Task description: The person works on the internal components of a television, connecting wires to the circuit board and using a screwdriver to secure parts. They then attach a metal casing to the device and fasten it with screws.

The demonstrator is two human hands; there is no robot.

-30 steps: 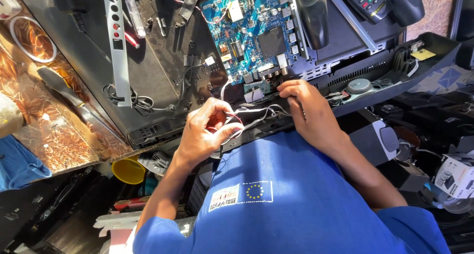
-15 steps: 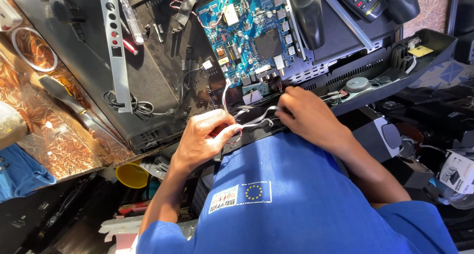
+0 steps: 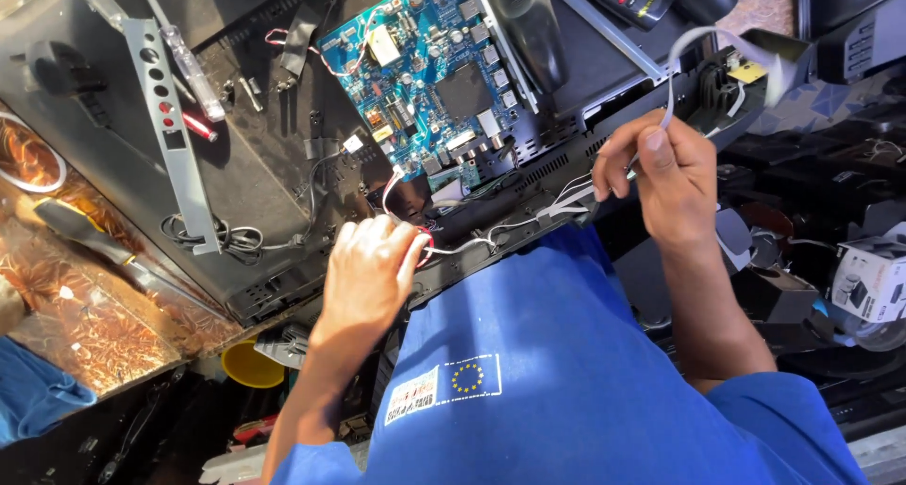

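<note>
**Me:** The white ribbon cable (image 3: pixel 681 56) is what my right hand (image 3: pixel 661 169) has hold of. It is flat, thin and pale, a limp strip that arches up from my fingers and curls over toward the upper right, above the black plastic frame edge (image 3: pixel 566 178). My thumb and fingertips are pinched together on its lower end.

**Other:** And the left hand?

**Me:** My left hand (image 3: pixel 370 270) is curled shut around a small bundle of thin wires (image 3: pixel 427 244), red and white, round and glossy. They run up from my fist toward the bottom edge of the blue circuit board (image 3: pixel 425 79).

**Other:** What is the board like?

**Me:** Flat, bright blue, tilted in view, dotted with small round capacitors, a dark square chip and silvery metal sockets along its lower edge. It lies on a dull black metal back panel (image 3: pixel 264 155), matte and smudged.

**Other:** Anything else on that panel?

**Me:** A long grey metal bracket (image 3: pixel 170 136) with a row of punched holes lies to the left, and a coil of black cable (image 3: pixel 222 235) sits at its foot. A screwdriver with a clear handle (image 3: pixel 193 70) rests just beside the bracket. At far left the table surface (image 3: pixel 75 325) is shiny, coppery and patterned.

**Other:** And near you?

**Me:** My blue shirt (image 3: pixel 566 381), soft cotton, fills the lower middle.
</note>
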